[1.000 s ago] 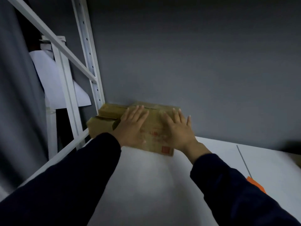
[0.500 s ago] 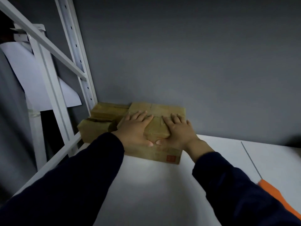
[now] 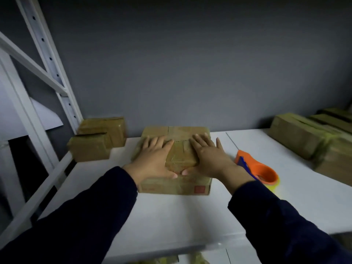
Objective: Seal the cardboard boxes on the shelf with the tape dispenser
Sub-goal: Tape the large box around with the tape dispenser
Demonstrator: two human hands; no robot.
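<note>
A flat brown cardboard box sits in the middle of the white shelf board, a little back from the front edge. Its top flaps are down, and shiny clear tape runs across the top. On its front side, near the right corner, there is a small red square mark.

Both hands lie flat on top of the box. The left hand is on the left part of the lid, and the right hand is on the right part. The fingers are straight and spread and point to the back. They press on the lid and grip nothing. The two thumbs almost meet near the front edge of the box. Dark blue sleeves cover both arms.

Just to the right of the right hand, an orange plastic tape dispenser with a dark blue part lies on the shelf. No hand touches it. A bit of yellow tape roll shows at its near end.

At the back left corner stand two small brown cardboard boxes, one in front of the other. They stand apart from the flat box. On the far right, more brown cardboard boxes lie in a row.

A white metal shelf post with holes stands at the left. A dark grey wall is behind the shelf.
</note>
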